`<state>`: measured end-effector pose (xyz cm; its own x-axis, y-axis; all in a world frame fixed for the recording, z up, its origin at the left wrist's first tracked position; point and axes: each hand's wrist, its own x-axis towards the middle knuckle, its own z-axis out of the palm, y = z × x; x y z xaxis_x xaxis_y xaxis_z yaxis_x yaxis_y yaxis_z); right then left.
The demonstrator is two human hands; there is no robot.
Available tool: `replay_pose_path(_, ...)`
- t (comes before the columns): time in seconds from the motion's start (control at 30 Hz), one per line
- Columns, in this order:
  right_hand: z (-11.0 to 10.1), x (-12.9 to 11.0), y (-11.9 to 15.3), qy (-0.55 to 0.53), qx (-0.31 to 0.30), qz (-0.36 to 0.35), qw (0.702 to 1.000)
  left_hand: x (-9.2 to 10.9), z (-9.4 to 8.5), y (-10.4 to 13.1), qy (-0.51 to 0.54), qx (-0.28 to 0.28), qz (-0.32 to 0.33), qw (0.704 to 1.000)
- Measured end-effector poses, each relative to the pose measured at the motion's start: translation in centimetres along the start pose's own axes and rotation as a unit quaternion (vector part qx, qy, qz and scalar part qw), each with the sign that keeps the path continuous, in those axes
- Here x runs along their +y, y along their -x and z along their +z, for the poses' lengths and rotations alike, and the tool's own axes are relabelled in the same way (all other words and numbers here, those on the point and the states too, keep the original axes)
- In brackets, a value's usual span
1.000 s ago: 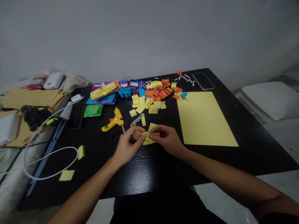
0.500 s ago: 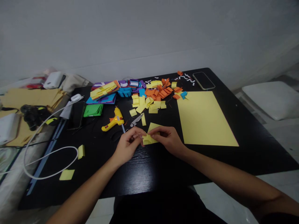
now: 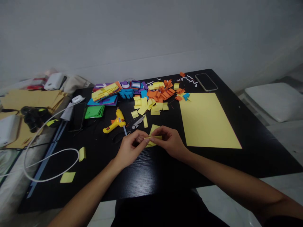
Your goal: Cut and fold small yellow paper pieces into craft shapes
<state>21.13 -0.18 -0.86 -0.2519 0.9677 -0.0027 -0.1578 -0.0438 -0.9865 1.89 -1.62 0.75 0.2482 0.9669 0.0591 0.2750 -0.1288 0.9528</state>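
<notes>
Between my two hands is a small folded piece of yellow paper (image 3: 150, 143), held just above the near part of the black table. My left hand (image 3: 131, 147) pinches its left end with thumb and fingers. Its right end is pinched by my right hand (image 3: 170, 142). Behind my fingers another yellow paper piece (image 3: 154, 127) lies partly hidden. Scissors (image 3: 138, 122) with a grey blade and dark handles lie just beyond my left hand. Left of them rests a yellow glue gun (image 3: 115, 121) with a glue stick in its back.
A large yellow sheet (image 3: 208, 119) lies right of my hands, a phone (image 3: 206, 82) behind it. Folded yellow pieces (image 3: 144, 105) and orange pieces (image 3: 163, 92) are heaped at the back. Green paper (image 3: 94, 111) and a looping white cable (image 3: 52, 151) are on the left.
The yellow paper between my hands has been folded or tilted, so it shows a narrow upper edge. My thumbs have moved up onto that edge.
</notes>
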Motion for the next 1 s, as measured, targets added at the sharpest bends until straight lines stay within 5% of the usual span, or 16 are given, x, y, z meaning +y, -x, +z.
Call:
replay_pose_path(0.53, -0.31, -0.45, -0.10, 0.162, -0.047, 0.025, 0.985, -0.65, -0.55, -0.17, -0.049, -0.025, -0.028, 0.998)
replay_pose_path(0.8, -0.21, -0.40, -0.32, 0.065, -0.015, 0.034, 0.997, 0.01, -0.37, -0.14, 0.045, -0.016, -0.019, 0.999)
replay_pose_path(1.0, -0.23, -0.33, -0.32, 0.051, -0.027, 0.046, 0.997, -0.10, -0.12, -0.32, 0.001, -0.003, -0.040, 0.999)
